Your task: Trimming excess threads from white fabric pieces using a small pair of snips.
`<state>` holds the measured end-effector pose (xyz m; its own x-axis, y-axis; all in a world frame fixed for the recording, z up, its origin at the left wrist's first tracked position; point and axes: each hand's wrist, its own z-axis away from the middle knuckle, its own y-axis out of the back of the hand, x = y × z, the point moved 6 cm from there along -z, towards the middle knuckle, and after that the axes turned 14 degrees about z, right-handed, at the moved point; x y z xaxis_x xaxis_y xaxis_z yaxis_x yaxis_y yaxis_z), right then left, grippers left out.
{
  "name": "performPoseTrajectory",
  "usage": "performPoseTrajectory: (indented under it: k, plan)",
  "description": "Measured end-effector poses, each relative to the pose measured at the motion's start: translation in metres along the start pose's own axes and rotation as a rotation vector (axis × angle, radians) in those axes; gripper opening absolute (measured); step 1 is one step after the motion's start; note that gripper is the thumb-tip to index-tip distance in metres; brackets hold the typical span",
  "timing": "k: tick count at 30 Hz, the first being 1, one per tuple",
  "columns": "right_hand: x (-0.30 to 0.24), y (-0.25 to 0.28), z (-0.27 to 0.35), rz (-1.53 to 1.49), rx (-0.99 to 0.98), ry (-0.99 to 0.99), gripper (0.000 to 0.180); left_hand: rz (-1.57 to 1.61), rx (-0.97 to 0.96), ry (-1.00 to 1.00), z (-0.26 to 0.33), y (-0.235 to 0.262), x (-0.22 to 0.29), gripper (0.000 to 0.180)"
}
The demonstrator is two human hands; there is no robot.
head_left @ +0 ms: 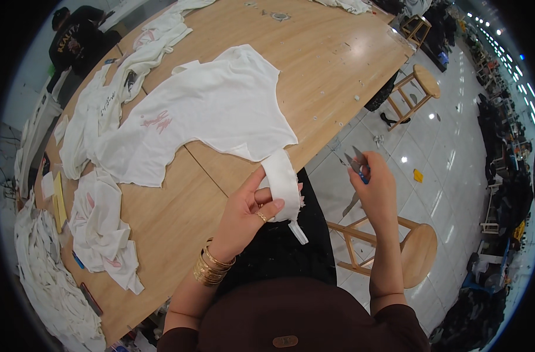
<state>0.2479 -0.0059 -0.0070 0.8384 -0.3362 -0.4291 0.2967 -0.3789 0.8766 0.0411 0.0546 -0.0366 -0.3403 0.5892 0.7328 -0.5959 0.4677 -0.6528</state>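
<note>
A white garment (220, 97) with a pink print lies spread over the wooden table, one corner reaching toward me at the edge. My left hand (250, 205), with a ring and gold bangles at the wrist, pinches a white fabric band (284, 185) beside that corner. Pinkish bits show along the band's right side, and a narrow strip hangs from its lower end. Off the table's edge to the right, my right hand (373, 185) is closed around small thread snips (356, 161) with a blue part, blades pointing up and apart from the cloth.
More white garments (103, 223) lie on the left of the table (314, 64), with a heap of white cloth (50, 281) at its near left. Wooden stools (419, 252) stand on the tiled floor at right. A person (80, 41) in black is at the far left.
</note>
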Motion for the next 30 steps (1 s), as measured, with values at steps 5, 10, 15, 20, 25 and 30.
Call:
performPoseTrajectory:
  k: [5,10,15,20,25,30]
  plan:
    - [0.008,0.002,0.005,0.105,-0.054,-0.032,0.023,-0.039,0.000,-0.010,0.004,-0.007,0.007,0.067]
    - [0.000,0.003,0.004,0.104,-0.076,0.008,0.028,-0.089,-0.012,-0.066,0.007,-0.010,0.010,0.067]
    - [-0.011,0.003,0.008,-0.044,-0.088,0.080,0.034,-0.086,-0.019,-0.102,0.006,-0.015,0.010,0.072]
    - [-0.029,-0.001,0.018,-0.292,-0.282,-0.056,0.023,-0.220,0.016,-0.053,0.008,-0.009,0.011,0.077]
    - [-0.045,-0.025,0.024,-0.813,-0.542,-0.161,0.014,-0.261,-0.012,0.011,0.006,-0.013,0.006,0.078]
    - [-0.048,-0.040,0.022,-1.010,-0.621,-0.280,0.018,-0.221,-0.048,0.067,0.008,-0.017,-0.004,0.071]
